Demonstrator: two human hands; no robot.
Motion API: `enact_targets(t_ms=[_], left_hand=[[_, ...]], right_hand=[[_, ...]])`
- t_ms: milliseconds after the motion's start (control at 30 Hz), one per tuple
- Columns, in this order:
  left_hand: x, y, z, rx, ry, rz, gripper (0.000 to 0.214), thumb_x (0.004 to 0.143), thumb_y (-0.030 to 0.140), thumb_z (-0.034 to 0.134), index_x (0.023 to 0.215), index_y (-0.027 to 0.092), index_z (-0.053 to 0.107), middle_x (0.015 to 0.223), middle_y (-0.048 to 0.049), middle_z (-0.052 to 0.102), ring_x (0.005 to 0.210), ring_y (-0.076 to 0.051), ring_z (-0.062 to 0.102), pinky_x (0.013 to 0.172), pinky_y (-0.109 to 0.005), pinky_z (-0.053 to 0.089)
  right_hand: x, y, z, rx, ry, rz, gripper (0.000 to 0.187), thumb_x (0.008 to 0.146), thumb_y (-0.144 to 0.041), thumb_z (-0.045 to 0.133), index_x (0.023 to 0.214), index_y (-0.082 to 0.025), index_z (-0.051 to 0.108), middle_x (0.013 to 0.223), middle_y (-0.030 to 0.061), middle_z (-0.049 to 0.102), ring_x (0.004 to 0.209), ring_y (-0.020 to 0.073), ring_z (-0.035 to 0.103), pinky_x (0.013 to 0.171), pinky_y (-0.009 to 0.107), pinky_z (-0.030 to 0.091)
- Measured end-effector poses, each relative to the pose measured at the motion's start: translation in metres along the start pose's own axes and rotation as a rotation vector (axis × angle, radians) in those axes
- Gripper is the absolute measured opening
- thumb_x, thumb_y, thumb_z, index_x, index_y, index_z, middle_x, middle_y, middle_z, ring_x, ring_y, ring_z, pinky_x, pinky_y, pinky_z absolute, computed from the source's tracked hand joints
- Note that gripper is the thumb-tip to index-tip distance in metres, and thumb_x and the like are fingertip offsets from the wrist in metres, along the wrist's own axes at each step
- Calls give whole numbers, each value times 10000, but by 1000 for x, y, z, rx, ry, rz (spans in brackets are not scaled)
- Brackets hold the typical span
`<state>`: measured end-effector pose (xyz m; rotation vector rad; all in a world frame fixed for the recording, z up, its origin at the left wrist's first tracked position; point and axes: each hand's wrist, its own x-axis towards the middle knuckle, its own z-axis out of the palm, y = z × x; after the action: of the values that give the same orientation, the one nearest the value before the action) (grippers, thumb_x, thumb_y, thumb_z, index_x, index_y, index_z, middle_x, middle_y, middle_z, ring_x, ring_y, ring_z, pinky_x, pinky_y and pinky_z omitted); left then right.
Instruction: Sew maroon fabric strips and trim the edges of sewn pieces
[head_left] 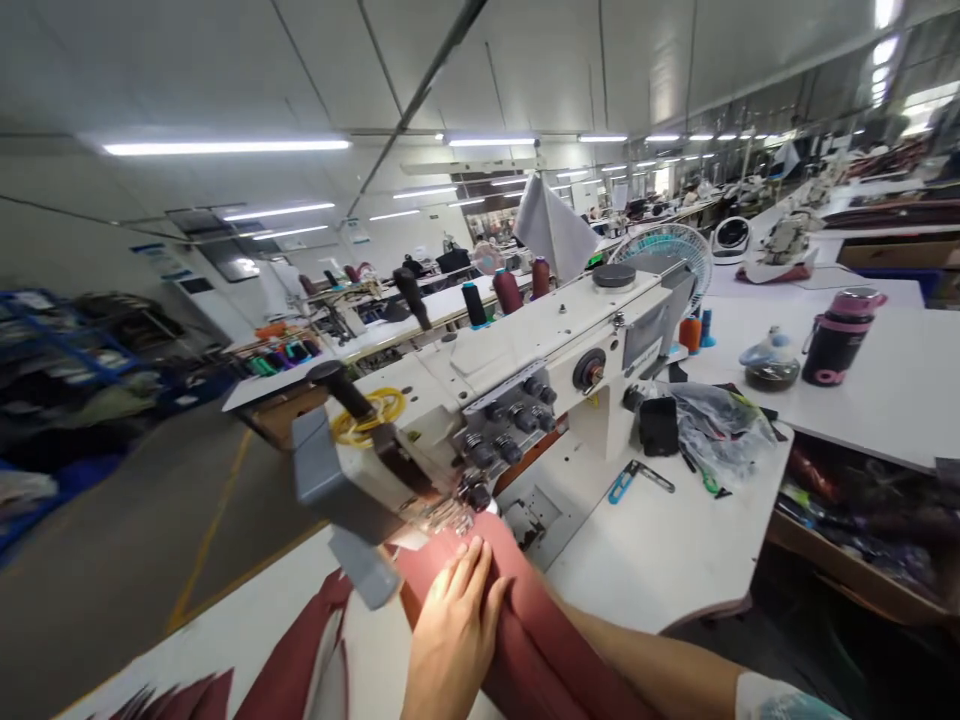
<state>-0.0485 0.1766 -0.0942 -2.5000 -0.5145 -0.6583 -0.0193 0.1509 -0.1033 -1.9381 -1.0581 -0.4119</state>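
Note:
My left hand (454, 625) lies palm down on a dark red fabric piece (517, 570), its fingers stretched out flat near the needle area. The fabric passes under the lit head of a white sewing machine (480, 380) and hangs towards me in a fold. From the right comes my right forearm (660, 655), which runs behind the fabric; the fabric hides that hand and its fingers. Further dark red pieces (296, 655) lie on the table to the left of my left hand.
Right of the machine lie blue-handled snips (622, 484), a black box (658, 426) and a clear plastic bag (724, 430). A dark bottle (840, 340) stands on the neighbouring table. Thread cones (508, 290) and a fan (667, 250) are behind the machine.

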Motion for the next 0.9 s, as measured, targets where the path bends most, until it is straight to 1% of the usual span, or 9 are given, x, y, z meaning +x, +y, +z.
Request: enact_targets(t_ms=[67, 133, 233, 367, 467, 567, 700, 833, 900], left_hand=[[-2, 5, -2, -16, -66, -87, 366, 972, 317, 369, 1106, 173, 678, 1227, -91, 652, 1168, -280, 574, 980, -430, 471], [-4, 9, -3, -31, -127, -199, 419, 958, 370, 399, 1240, 138, 604, 1296, -108, 607, 1212, -274, 548, 1003, -414, 476], [-6, 15, -6, -74, -203, -289, 455, 951, 344, 390, 1336, 142, 522, 1378, -107, 539, 1275, -268, 498, 1044, -425, 453], [-5, 22, -9, -108, -225, -314, 457, 934, 254, 371, 1355, 128, 496, 1411, -127, 500, 1310, -282, 460, 1069, -454, 426], [-2, 25, -10, -98, -232, -330, 462, 911, 204, 361, 1334, 96, 509, 1386, -141, 522, 1301, -292, 468, 1072, -459, 426], [0, 29, -9, -75, -242, -345, 466, 883, 177, 366, 1311, 82, 526, 1373, -143, 533, 1283, -302, 484, 1060, -462, 439], [-3, 32, -5, -28, -209, -346, 477, 866, 138, 359, 1306, 78, 530, 1377, -145, 530, 1294, -302, 470, 1064, -470, 433], [-8, 31, 3, 13, -180, -311, 486, 858, 135, 369, 1313, 84, 533, 1376, -140, 532, 1296, -310, 469, 1058, -476, 433], [-10, 30, 6, 12, -163, -303, 488, 858, 145, 372, 1315, 87, 535, 1371, -142, 537, 1290, -317, 474, 1050, -486, 435]], right_hand=[[-6, -11, 2, -134, -22, 14, 449, 862, -53, 437, 1276, -142, 587, 1333, 175, 554, 1195, 267, 565, 823, 359, 527], [-10, -15, 3, -213, -65, 31, 464, 862, -46, 408, 1289, -118, 573, 1368, 191, 514, 1229, 282, 537, 838, 393, 515], [-13, -15, 6, -177, -135, 49, 459, 891, -80, 365, 1309, -96, 555, 1396, 198, 479, 1258, 298, 511, 811, 416, 516], [-16, -9, 8, -176, -127, 73, 472, 912, -89, 325, 1324, -139, 550, 1408, 150, 482, 1271, 250, 505, 786, 340, 513], [-17, -6, 7, -196, -107, 75, 463, 920, -113, 322, 1321, -136, 552, 1410, 129, 488, 1265, 229, 511, 751, 302, 510], [-16, -3, 5, -159, -104, 66, 455, 933, -136, 312, 1320, -131, 551, 1402, 110, 501, 1247, 214, 527, 696, 283, 511], [-16, 3, 2, -97, -105, 25, 444, 924, -141, 363, 1329, -117, 545, 1380, 133, 520, 1228, 212, 545, 678, 259, 516], [-17, 6, -3, -103, -89, -2, 443, 926, -212, 411, 1347, -146, 530, 1395, 140, 500, 1209, 220, 561, 680, 253, 521], [-17, 5, -5, -81, -92, 7, 440, 929, -236, 424, 1348, -150, 526, 1389, 147, 505, 1213, 226, 559, 699, 262, 524]])
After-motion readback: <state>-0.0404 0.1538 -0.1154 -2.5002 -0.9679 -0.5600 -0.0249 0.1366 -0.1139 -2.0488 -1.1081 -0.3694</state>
